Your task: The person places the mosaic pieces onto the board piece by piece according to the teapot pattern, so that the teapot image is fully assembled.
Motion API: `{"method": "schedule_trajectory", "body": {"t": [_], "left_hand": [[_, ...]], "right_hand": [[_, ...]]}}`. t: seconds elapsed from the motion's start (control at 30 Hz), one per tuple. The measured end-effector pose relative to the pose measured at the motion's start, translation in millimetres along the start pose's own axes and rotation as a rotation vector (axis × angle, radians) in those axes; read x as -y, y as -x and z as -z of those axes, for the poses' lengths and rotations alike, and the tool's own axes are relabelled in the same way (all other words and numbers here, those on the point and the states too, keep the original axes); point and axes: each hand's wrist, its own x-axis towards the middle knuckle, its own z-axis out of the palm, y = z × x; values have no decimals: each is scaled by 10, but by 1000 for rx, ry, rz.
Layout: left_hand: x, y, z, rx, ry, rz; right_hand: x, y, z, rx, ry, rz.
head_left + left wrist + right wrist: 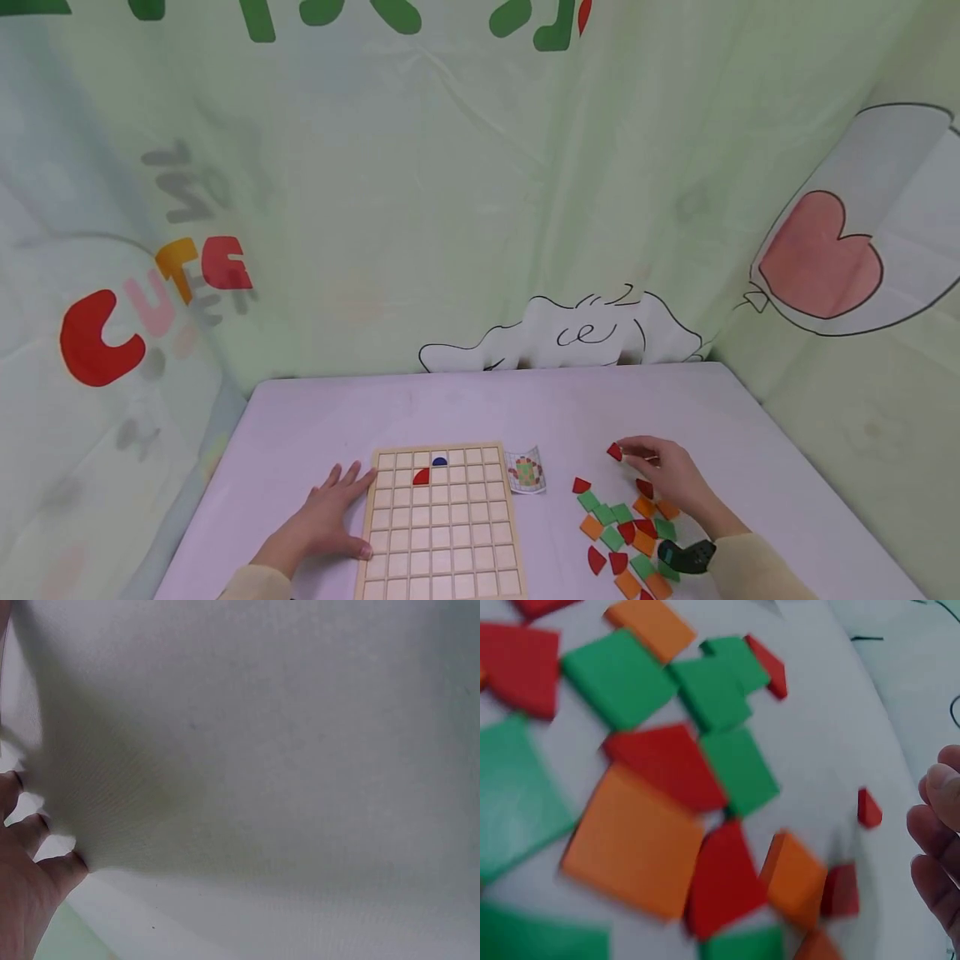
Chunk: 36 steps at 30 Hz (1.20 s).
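A gridded wooden board (442,517) lies on the table, with a red quarter-circle tile (422,476) and a blue half-circle tile (439,461) in its upper cells. My left hand (326,517) rests along the board's left edge, fingers spread. In the left wrist view, the fingertips (73,862) border a large pale, blurred surface. On the right, my right hand (671,475) reaches above the loose tiles, its fingertips right at a red tile (614,451). The right wrist view has that red tile (868,808) on the table, a small gap from the curved fingers (922,825).
Several green, orange and red tiles (612,538) are scattered at the front right, some overlapping. A small printed pattern card (527,471) lies against the board's right side. Printed curtains (480,208) hang around the pale table (337,408).
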Motion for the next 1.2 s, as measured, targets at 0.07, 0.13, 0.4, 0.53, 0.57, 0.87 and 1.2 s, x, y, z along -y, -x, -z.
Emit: {"method": "schedule_trajectory", "body": {"t": [0.07, 0.13, 0.4, 0.53, 0.57, 0.87, 1.2], "left_hand": [[-3, -3, -6, 5, -1, 10], [-3, -4, -8, 6, -1, 13], [31, -11, -11, -6, -17, 14], [47, -17, -25, -7, -16, 14], [47, -19, -28, -6, -17, 10], [44, -23, -39, -2, -20, 6], [42, -12, -26, -4, -9, -8]], "right_hand": [[-103, 67, 33, 9, 17, -27], [-207, 138, 63, 21, 36, -54], [-551, 378, 119, 61, 106, -77], [-618, 451, 128, 83, 111, -70], [-626, 467, 131, 81, 110, -75], [-629, 524, 167, 65, 100, -106], [-653, 493, 168, 69, 90, -145]]}}
